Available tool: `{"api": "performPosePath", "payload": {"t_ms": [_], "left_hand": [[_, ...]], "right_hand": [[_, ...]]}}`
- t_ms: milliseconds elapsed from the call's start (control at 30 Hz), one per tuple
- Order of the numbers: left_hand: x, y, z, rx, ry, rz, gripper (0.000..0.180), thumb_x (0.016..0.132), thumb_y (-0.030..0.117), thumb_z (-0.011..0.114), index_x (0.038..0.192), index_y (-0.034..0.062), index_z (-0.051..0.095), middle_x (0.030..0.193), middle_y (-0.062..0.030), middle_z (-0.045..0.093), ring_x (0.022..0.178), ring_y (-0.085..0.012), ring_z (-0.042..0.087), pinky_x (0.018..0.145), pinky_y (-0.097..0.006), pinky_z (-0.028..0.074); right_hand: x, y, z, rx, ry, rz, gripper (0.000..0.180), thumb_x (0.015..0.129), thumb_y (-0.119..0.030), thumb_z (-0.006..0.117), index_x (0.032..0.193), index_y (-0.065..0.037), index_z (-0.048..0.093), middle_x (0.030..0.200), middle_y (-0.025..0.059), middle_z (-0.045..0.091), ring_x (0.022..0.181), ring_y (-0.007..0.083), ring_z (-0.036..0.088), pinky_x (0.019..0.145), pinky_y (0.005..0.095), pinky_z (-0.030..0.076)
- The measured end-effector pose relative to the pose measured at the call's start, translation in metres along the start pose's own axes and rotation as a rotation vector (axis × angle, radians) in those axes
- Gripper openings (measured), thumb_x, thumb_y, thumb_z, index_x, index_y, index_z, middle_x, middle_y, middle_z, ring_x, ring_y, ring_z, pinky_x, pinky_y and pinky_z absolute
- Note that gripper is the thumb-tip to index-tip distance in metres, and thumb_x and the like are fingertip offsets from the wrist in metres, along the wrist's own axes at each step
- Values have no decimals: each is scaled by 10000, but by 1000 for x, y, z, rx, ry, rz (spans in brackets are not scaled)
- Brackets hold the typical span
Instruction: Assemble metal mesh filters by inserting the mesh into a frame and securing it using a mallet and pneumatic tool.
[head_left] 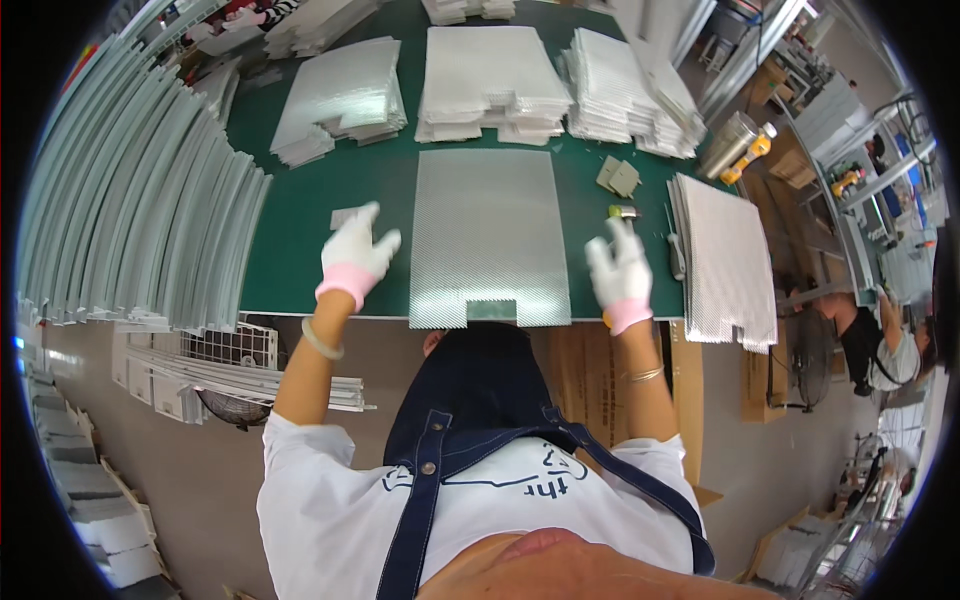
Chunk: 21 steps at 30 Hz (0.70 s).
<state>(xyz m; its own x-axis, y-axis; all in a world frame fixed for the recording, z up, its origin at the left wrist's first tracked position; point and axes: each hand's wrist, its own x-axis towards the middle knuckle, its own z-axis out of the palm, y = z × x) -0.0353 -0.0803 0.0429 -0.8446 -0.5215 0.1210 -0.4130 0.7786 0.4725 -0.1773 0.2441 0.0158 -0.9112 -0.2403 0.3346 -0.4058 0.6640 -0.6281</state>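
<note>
Silvery mesh sheet [490, 235] lies flat on the green table [285, 275], pretty much centred; left hand [358, 252] at its 9 o'clock, right hand [620, 270] at 3, both spread, looking empty tbh.

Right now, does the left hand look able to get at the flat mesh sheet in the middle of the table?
Probably yes: the gloved left hand is open beside the mesh sheet, with only bare green table showing between them.

The mesh sheet [488, 230] looks metallic and textured, the tabletop [288, 265] smooth.
</note>
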Motion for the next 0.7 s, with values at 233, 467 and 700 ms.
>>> {"api": "performPosePath", "payload": {"t_ms": [233,467,700], "left_hand": [[181,43,28,-68,283,2,543,781,363,613,1224,63,518,1139,-158,598,1073,-307,558,930,-381,428],[250,78,57,236,155,-134,674,752,458,604,1279,77,425,1280,-138,475,1167,-315,485,963,-420,393],[269,85,53,260,-33,-145,611,791,446,529,1263,69,440,1232,-172,520,1167,-304,500,918,-421,433]], "right_hand": [[178,-60,43,-394,58,-423,437,836,-380,515,1117,-50,569,1113,124,598,1066,321,514,901,409,417],[258,-72,105,-753,-183,-154,530,883,-494,424,1160,-58,544,1153,121,588,1102,268,503,910,379,378],[270,-84,116,-760,-354,-84,530,887,-480,399,1149,-45,552,1074,130,639,1074,282,526,879,383,379]]}}
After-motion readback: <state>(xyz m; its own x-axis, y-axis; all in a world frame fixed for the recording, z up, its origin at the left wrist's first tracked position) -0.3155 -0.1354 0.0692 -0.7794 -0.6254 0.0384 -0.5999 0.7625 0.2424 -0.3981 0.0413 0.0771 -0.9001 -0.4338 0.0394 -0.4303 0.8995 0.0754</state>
